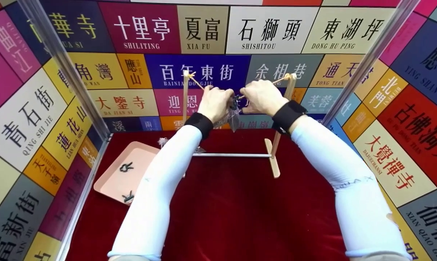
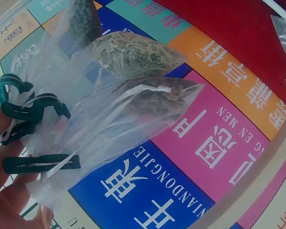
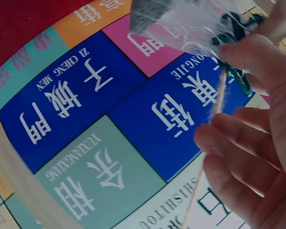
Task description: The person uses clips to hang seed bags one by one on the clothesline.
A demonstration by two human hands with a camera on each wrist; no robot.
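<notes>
Both hands are raised at a thin string (image 3: 195,188) strung between two wooden posts. My left hand (image 1: 215,103) grips a dark green clip (image 2: 40,163) at the gathered top of a clear plastic bag (image 2: 159,98) with brownish contents. Beside it hang a bag of pale green bits (image 2: 133,55) and a bag of dark pellets (image 2: 83,24), near more green clips (image 2: 35,107). My right hand (image 1: 263,96) pinches a green clip (image 3: 236,33) on the string with thumb and finger, its other fingers loosely bent below.
The wooden frame has a left post (image 1: 185,105), a right post (image 1: 290,88) and a white bottom rod (image 1: 233,155) over red cloth (image 1: 262,217). A pink tray (image 1: 109,177) holds green clips (image 1: 126,166). Panels with printed characters stand around.
</notes>
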